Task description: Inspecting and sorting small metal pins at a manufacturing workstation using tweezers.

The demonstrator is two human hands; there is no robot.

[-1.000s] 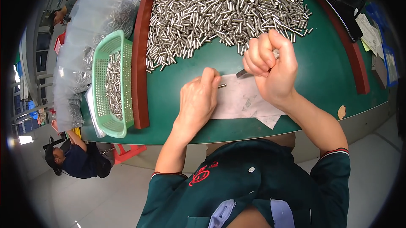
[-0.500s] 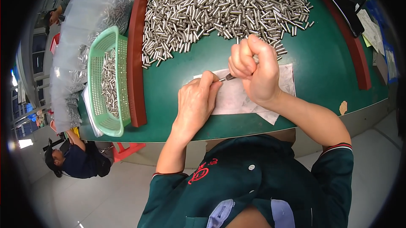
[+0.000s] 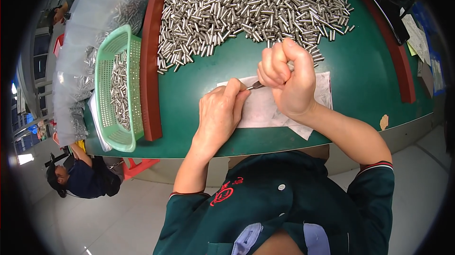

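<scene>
Your right hand point(image 3: 289, 82) is fisted, its grip pinching a small metal pin point(image 3: 256, 85) over the white sheet point(image 3: 265, 110) on the green table point(image 3: 189, 108) — your left hand point(image 3: 219, 113) is touching the pin's tip, fingers together

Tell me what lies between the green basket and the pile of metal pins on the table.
In the head view, the raised reddish-brown border strip of the green table runs between the green basket and the pile of metal pins.
</scene>
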